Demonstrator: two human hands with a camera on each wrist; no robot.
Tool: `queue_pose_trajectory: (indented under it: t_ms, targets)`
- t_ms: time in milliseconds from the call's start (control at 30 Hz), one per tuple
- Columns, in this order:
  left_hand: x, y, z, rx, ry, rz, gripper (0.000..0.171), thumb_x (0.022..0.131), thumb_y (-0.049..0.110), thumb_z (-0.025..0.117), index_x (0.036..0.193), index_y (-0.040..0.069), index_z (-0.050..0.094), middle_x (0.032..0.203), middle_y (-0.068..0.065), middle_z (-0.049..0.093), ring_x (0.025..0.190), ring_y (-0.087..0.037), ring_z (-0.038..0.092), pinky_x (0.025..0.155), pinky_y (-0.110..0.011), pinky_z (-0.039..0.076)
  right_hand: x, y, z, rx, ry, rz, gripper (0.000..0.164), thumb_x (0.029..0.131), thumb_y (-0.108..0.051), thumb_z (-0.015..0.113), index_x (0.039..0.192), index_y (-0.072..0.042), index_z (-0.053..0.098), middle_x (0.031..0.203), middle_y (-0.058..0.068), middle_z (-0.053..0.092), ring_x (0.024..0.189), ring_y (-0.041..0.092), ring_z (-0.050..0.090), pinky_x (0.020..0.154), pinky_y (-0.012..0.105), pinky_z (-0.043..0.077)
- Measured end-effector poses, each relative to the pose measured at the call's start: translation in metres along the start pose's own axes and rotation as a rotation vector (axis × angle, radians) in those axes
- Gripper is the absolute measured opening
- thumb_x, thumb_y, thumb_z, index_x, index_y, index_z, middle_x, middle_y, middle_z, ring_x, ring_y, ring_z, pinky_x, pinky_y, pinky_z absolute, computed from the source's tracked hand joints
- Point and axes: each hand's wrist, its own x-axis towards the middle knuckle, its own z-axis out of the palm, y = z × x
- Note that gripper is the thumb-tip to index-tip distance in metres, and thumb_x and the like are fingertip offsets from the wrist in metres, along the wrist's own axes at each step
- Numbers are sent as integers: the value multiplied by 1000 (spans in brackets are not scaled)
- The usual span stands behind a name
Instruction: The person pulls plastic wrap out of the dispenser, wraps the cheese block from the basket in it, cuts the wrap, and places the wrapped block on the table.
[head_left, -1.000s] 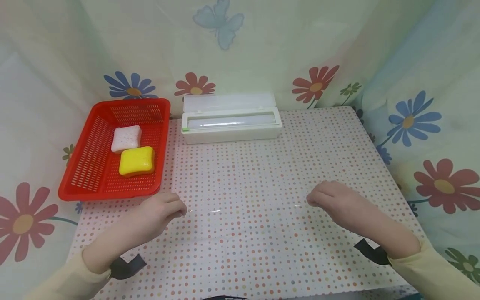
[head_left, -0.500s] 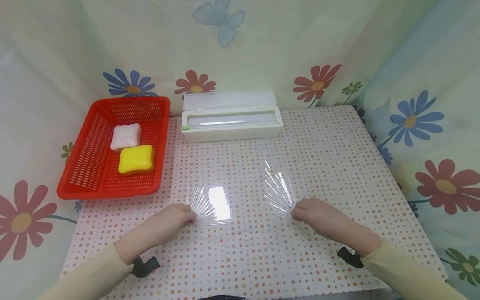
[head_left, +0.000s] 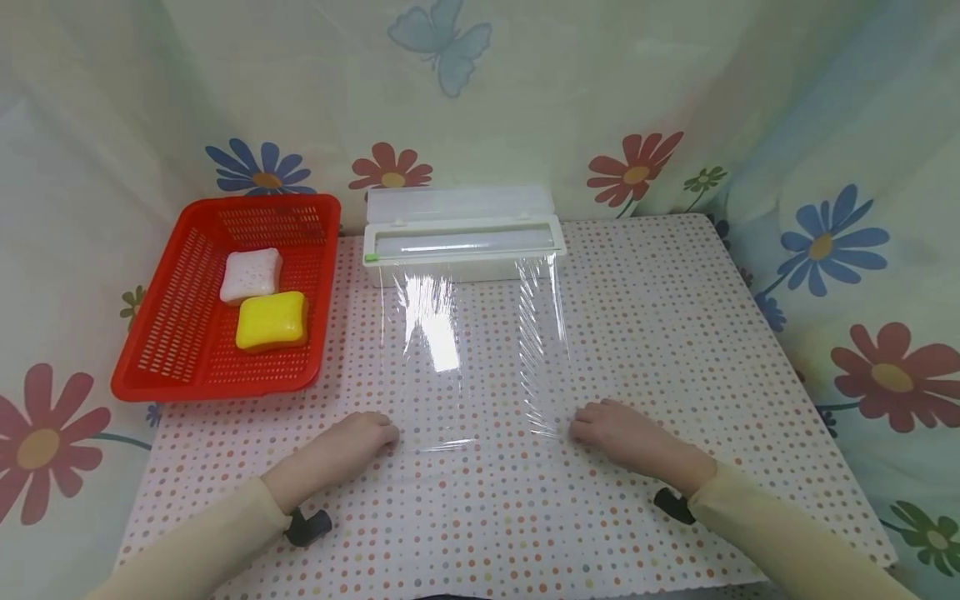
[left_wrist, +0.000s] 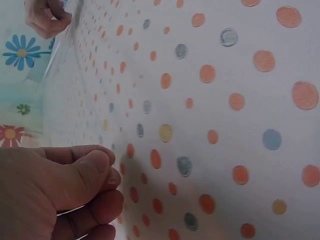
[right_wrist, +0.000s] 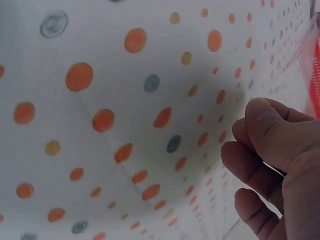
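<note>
A sheet of clear cling film stretches over the table, its shiny streaks running from the front of the white wrap box toward my hands. Whether it is joined to the roll cannot be told. My left hand pinches the near left corner; in the left wrist view the thumb of the left hand presses on the index finger. At the near right corner, my right hand pinches the film; the right wrist view has the right hand with thumb and index finger together. The box lid stands up, with a roll inside.
A red plastic basket stands at the left back, holding a white soap bar and a yellow soap bar. A dotted cloth covers the table. Flowered curtains hang behind and on both sides.
My hands have moved closer together and slightly toward me. The film, barely visible at first and then creased at its corners, now shows long streaks reaching the box front.
</note>
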Motion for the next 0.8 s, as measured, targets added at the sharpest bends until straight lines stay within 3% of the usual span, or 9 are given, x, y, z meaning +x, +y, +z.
queue_pose_trajectory:
  t_ms: [267, 433, 567, 800]
  targets:
    - [2, -4, 7, 49, 13, 0, 19, 94, 12, 70, 113, 13, 73, 111, -4, 72, 107, -21, 68, 97, -41, 57, 2, 3, 15, -43, 42, -3, 14, 86, -5, 75, 94, -15, 70, 92, -2, 70, 87, 15, 66, 80, 33, 58]
    - [0, -5, 6, 116, 41, 23, 16, 92, 16, 72, 109, 17, 75, 107, 1, 73, 104, -18, 67, 98, -42, 55, 1, 4, 20, 12, 71, 21, 11, 87, -9, 77, 90, -16, 70, 86, -5, 65, 80, 11, 62, 77, 31, 57]
    - [-1, -4, 6, 210, 69, 72, 12, 90, 16, 75, 101, 19, 77, 97, 4, 73, 94, -14, 66, 91, -38, 57, 0, 3, 18, 89, 30, 75, 8, 88, -11, 76, 91, -16, 71, 84, -7, 65, 78, 10, 62, 78, 33, 58]
    - [-5, -1, 8, 453, 110, 188, 9, 84, 17, 80, 91, 17, 76, 90, 2, 73, 86, -13, 66, 81, -33, 59, -1, -1, 11, 189, -41, 147, 9, 91, -15, 74, 99, -16, 74, 90, -5, 70, 84, 13, 67, 81, 36, 59]
